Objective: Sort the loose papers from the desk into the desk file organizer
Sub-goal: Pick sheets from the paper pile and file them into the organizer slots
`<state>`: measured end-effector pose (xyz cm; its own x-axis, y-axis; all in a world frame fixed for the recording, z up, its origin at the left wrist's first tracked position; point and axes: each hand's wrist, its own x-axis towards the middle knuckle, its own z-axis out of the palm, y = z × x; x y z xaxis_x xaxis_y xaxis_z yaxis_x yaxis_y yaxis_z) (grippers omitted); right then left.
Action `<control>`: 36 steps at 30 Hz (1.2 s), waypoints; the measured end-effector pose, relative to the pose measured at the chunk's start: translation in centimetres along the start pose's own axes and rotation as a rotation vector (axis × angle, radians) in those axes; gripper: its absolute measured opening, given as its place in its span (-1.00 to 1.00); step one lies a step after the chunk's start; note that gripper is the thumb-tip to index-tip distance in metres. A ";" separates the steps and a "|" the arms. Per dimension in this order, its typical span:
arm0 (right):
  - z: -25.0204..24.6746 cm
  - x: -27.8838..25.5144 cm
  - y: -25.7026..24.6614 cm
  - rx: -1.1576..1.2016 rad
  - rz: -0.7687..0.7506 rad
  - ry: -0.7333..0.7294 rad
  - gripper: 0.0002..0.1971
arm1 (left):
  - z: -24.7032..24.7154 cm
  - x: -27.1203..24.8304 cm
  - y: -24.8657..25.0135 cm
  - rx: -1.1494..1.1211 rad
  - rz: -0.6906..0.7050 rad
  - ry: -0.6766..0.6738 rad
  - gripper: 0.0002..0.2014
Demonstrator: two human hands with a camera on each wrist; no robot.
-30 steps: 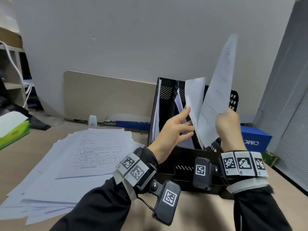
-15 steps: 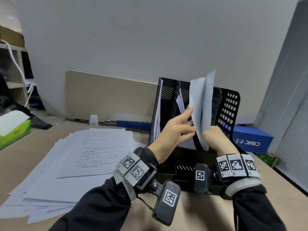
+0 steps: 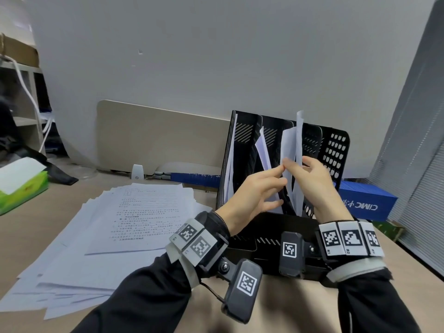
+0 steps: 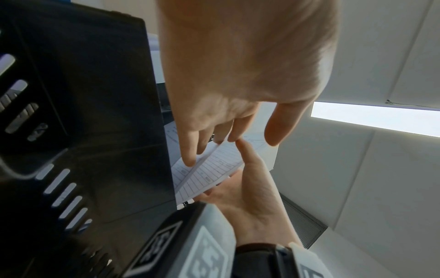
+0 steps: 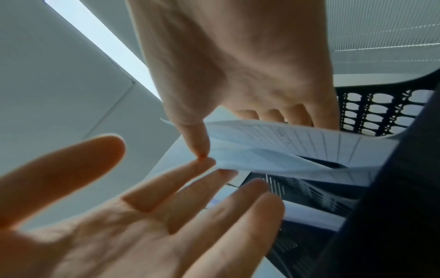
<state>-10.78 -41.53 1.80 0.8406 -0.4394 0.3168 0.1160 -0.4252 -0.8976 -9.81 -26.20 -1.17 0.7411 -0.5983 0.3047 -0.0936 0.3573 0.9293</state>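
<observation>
While easing the sheet (image 3: pixel 296 150) down a middle slot of the organizer (image 3: pixel 336 150), pinch lightly with right hand (image 3: pixel 317 179), keep left hand (image 3: pixel 254 195) flat with fingers straight beside the paper, guide the edge straight, avoid buckling. Pile (image 3: pixel 96 236) waits on desk (image 3: pixel 300 306).

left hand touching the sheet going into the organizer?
Touching. In the right wrist view the left hand has straight fingertips against the sheet edge, meeting the right hand thumb.
</observation>
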 end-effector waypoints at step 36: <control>16.9 -13.6 -0.4 0.398 0.538 -0.401 -0.65 | -17.0 -13.5 0.4 -0.073 -0.395 0.712 -0.77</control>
<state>-13.32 -22.04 -7.36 0.9534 -0.1523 -0.2604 -0.2446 0.1149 -0.9628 -8.50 -5.80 -8.48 0.9574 -0.0992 -0.2711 0.2882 0.2758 0.9170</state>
